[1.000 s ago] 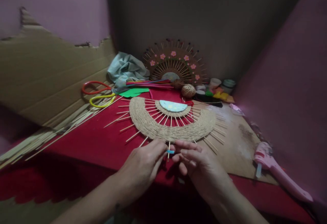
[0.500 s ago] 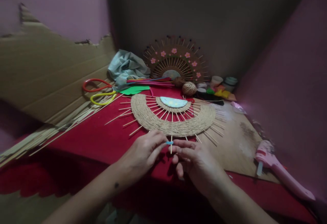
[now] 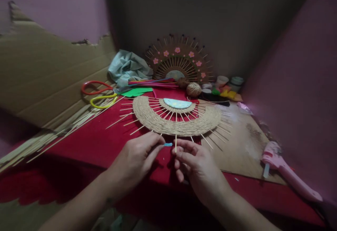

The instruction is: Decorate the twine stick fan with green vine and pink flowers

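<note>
A half-round fan-shaped piece [image 3: 175, 128] of woven tan twine on thin sticks lies with its curved side towards me. Its flat inner edge bears a light-blue half disc [image 3: 177, 103]. Between the thumb and fingertips of my left hand [image 3: 138, 155] is a short blue strip [image 3: 168, 144], its free end pointing right. My right hand [image 3: 198, 160] pinches the near end of the middle stick [image 3: 176, 142], just below the twine band. A small gap separates the strip from that stick.
Red-and-yellow-handled scissors [image 3: 104, 97] and loose sticks [image 3: 71, 127] lie at left. A pink glue gun [image 3: 286, 173] rests on the right by a brown board [image 3: 244, 150]. Behind are a twine ball [image 3: 193, 89], green sheet [image 3: 137, 92], grey-blue cloth [image 3: 129, 67] and a flowered fan [image 3: 177, 57].
The blue strip was across the middle stick; my left hand has drawn it left, away from the stick. My right fingers have closed on the stick's end.
</note>
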`<action>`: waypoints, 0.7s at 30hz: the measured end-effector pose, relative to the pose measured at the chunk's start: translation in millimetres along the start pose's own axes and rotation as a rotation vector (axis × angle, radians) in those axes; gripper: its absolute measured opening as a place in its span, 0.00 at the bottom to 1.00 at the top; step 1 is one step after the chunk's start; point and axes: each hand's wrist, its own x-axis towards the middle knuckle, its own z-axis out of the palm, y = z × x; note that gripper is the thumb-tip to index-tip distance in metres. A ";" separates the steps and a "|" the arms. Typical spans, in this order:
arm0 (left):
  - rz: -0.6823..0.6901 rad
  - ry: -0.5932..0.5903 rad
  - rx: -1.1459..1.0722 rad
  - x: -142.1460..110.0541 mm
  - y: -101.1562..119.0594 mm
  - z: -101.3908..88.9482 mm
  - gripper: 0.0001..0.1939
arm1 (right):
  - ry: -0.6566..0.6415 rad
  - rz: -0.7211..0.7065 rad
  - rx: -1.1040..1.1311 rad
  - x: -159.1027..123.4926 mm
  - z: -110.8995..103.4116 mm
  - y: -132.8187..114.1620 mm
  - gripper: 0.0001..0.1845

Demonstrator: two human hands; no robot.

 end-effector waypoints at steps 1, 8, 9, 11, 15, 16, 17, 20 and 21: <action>0.029 0.006 0.083 -1.7 1.7 1.5 0.09 | 0.008 -0.017 0.010 -0.4 1.4 0.9 0.18; 0.050 -0.127 0.598 -2.7 16.8 1.0 0.07 | 0.040 -0.056 0.056 -1.9 5.7 8.5 0.20; 0.044 -0.147 0.625 0.3 18.4 -1.1 0.07 | 0.042 -0.052 0.058 -1.8 5.7 9.0 0.19; 0.035 -0.192 0.643 7.4 20.7 -4.9 0.07 | 0.046 -0.046 0.067 -1.2 5.9 9.4 0.18; 0.038 -0.246 0.584 17.9 21.6 -8.1 0.06 | 0.034 -0.042 0.100 -0.3 7.1 9.5 0.15; 0.047 -0.248 0.570 19.0 21.1 -8.3 0.06 | 0.026 -0.039 0.109 -0.3 7.4 9.5 0.14; 0.059 -0.248 0.555 19.7 20.2 -8.6 0.06 | 0.019 -0.035 0.119 -0.4 7.7 9.5 0.13; 0.109 -0.257 0.483 20.1 16.7 -9.6 0.06 | -0.007 -0.025 0.147 -1.3 7.6 10.1 0.09; 0.123 -0.266 0.458 20.1 15.4 -10.1 0.06 | -0.016 -0.024 0.155 -1.6 7.2 10.5 0.07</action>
